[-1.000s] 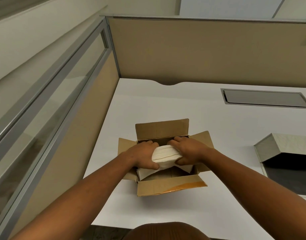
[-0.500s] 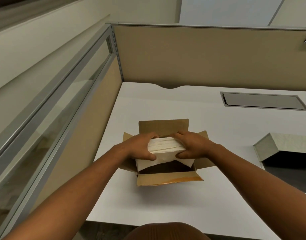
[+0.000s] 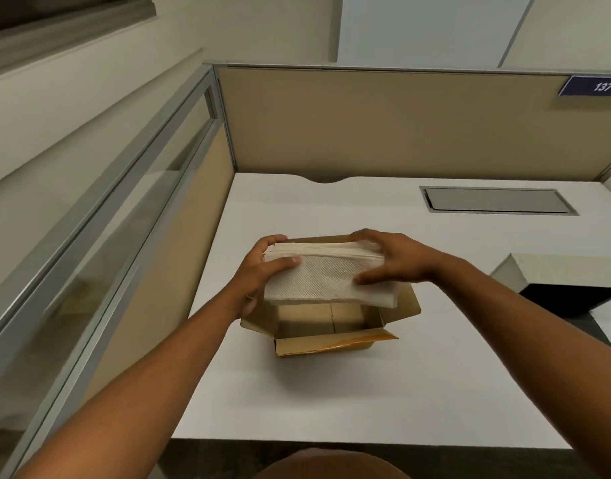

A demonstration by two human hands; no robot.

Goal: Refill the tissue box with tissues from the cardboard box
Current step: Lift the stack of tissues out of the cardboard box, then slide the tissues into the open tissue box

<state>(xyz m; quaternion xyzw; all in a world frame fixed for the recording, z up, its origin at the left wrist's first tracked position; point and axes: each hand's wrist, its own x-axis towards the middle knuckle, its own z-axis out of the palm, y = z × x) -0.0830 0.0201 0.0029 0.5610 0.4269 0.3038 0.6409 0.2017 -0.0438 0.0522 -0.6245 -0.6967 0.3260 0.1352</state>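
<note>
Your table (image 3: 435, 392) carries the open box (image 3: 331, 345). Above it you hold the tissues (image 3: 323, 278), your left hand (image 3: 259, 271) and right hand (image 3: 395, 259) each in a closed grip on one end.

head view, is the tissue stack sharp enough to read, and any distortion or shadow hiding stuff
Head view: the tissue stack is sharp, its embossed texture legible, held by the left hand and right hand; wide-angle bending curves the partition rail; soft shadow falls on the desk beside the cardboard box; the tissue box opening is black.
</note>
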